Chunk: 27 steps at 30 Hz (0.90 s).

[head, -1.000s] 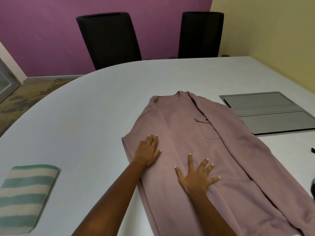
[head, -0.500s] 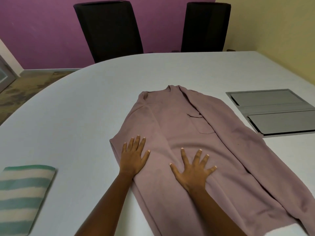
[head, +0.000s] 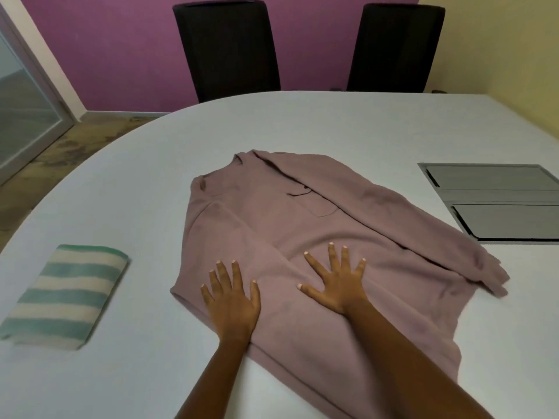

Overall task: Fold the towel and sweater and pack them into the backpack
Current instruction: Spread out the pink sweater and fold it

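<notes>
A mauve sweater point(head: 290, 219) lies spread on the white table point(head: 127, 176), collar away from me, with its right side folded over the body. My left hand point(head: 231, 297) presses flat on the sweater near its lower left edge, fingers straight. My right hand point(head: 335, 282) presses flat on the middle of the sweater, fingers spread. A folded towel point(head: 65, 294) with green and cream stripes lies on the table to the left, apart from the sweater. No backpack is in view.
A grey cable hatch point(head: 496, 204) is set into the table at the right, close to the sweater's folded sleeve. Two black chairs point(head: 227, 49) point(head: 396, 46) stand behind the table's far edge, against a purple wall.
Both hands have slid toward me over the sweater, staying flat. The view has shifted, so the sweater and towel sit more to the right in frame.
</notes>
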Tool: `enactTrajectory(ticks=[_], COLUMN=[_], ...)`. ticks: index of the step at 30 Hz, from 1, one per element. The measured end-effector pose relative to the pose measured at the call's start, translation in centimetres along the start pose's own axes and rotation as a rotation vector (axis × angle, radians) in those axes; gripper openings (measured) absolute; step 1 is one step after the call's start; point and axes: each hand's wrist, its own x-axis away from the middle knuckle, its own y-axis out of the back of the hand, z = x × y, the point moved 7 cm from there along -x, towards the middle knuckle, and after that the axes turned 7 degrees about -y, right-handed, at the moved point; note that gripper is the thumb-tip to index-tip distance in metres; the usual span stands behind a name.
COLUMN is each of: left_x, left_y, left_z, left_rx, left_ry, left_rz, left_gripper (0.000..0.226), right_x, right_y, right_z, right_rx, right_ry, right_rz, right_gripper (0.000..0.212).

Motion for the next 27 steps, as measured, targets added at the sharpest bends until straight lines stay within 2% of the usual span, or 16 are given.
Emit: enactTrajectory(ticks=[4,9,12,16,17,20,23,26,27], left_x=[3.3,8.2,11.3,15.0,15.5,14.9,12.3,8.5,7.5], left_y=[-0.5,-1.8,-2.8,-4.5,-4.7,-3.9,-1.2,0.0,-0.1], left_z=[-2.5,-9.2,-12.8,-17.0,-17.6,-18.2,-16.2,-12.1,-10.4], left_rx=[0.005,-0.031,0.008,0.013,-0.005,-0.090,-0.151,-0.205,-0.227], left_ry=[0.044,-0.236,-0.291,-0.332,-0.345,-0.458,-0.594,-0.600,-0.586], left_rz=[-0.012,-0.006,0.061,0.151,0.177,0.218,0.145,0.080,0.074], left_gripper=[0.064,0.062,0.064,0.079,0.076,0.060,0.058,0.058,0.056], right_x=[2.0,5.0,7.1,10.2,10.9,13.0,14.3,14.9,15.0], right_y=[-0.3,0.1,0.4,0.6,0.7,0.8,0.3,-1.1,-1.6], right_z=[-2.5,-6.5,-9.2,-11.8,-12.2,-11.9,-10.7,-9.3,-9.0], right_rx=[0.026,0.095,0.143,0.170,0.151,0.087,-0.036,-0.131,-0.149], right_ry=[0.010,-0.036,-0.099,-0.199,-0.228,-0.267,-0.306,-0.342,-0.355], right_rz=[0.012,0.054,0.073,0.094,0.092,0.058,0.015,0.022,0.030], right_gripper=[0.108,0.121,0.128,0.136,0.134,0.111,0.118,0.086,0.088])
